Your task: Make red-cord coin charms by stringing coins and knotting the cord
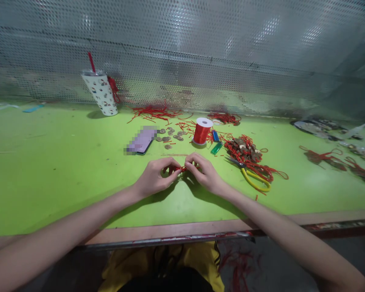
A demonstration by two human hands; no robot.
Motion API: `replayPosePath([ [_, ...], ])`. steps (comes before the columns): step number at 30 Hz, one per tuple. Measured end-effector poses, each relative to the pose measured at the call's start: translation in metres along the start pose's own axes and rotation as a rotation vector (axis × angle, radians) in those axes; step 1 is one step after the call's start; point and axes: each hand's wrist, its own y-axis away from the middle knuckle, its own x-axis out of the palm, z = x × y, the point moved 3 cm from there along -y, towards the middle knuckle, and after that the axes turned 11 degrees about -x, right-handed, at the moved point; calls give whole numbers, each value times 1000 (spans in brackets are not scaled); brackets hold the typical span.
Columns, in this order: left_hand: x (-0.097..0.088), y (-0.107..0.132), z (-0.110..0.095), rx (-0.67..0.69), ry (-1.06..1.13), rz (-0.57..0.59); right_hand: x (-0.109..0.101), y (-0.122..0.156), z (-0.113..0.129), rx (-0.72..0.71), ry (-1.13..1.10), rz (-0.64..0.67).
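My left hand (156,176) and my right hand (203,172) meet over the green table (63,162), fingertips pinched together on a short piece of red cord (181,168) stretched between them. Both hands rest low on the tabletop. Just behind them stands a spool of red cord (202,130). Loose brass coins (169,136) lie scattered to its left. A heap of coins tied with red cord (246,151) lies to the right of my right hand.
Yellow-handled scissors (254,178) lie right of my hands. A phone (141,142), a blue lighter (215,136) and a green lighter (216,148) sit nearby. A patterned cup with a straw (101,95) stands back left. Red cord scraps (153,112) and finished knots (337,158) are about.
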Motion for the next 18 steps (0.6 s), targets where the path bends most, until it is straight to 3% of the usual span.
replayPosePath([
  [4,1,1,1,75,-9,-10,1,0,-1,9,-33,46],
  [14,4,3,1,72,-16,14,3,2,1,2,14,107],
  [18,2,3,3,29,-19,7,-22,1,7,80,192,127],
])
